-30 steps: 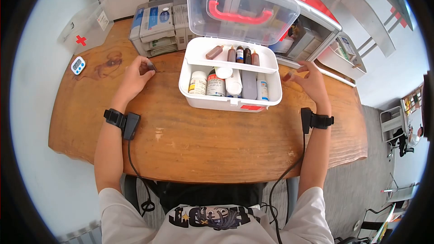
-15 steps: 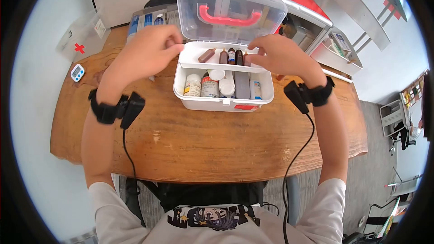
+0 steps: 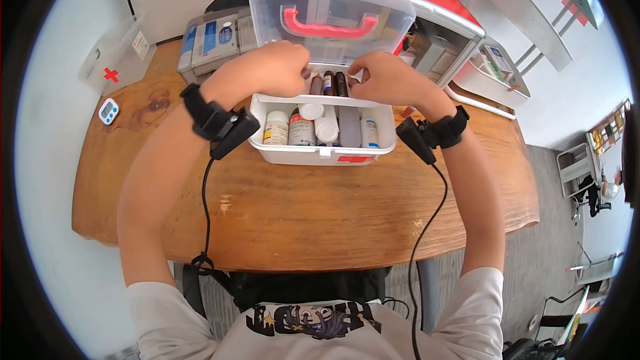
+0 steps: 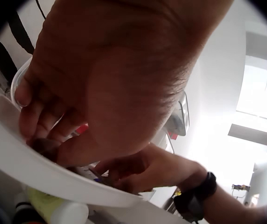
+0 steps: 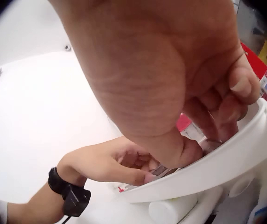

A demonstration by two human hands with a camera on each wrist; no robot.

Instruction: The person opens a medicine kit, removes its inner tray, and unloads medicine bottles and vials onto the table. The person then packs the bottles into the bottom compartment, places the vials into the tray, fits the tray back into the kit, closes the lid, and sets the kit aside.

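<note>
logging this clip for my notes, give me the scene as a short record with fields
setting: brown wooden table
main container: white plastic medicine box, its clear lid with a red handle raised
upper tray: white inner tray holding small brown bottles
lower compartment: white pill bottles and tubes
left hand: fingers curled into the tray's left end; exact grip hidden
right hand: fingers curled into the tray's right end; exact grip hidden
nearby: small white timer, red case
</note>
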